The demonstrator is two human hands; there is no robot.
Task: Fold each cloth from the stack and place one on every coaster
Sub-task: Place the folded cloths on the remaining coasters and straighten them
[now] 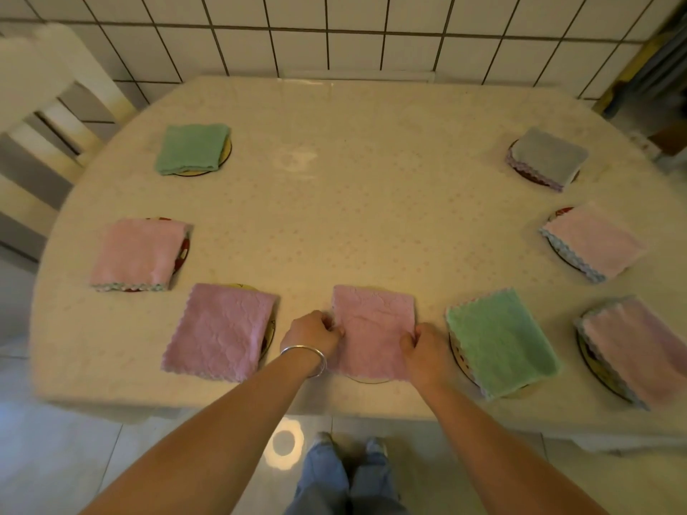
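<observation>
On the cream oval cloth-covered table (353,187), the folded pink terry cloth (373,330) is laid over a round coaster (368,381) at the near edge, long axis pointing away. It is flanked evenly: its left edge is pinched by the left hand (312,334), its right edge by the right hand (422,347), fingers curled.

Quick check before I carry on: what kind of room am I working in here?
Probably a home kitchen or dining corner: a white tiled wall, a table under a glossy cover, a white chair beside it, and folded cloths set out on coasters like place settings.
</observation>
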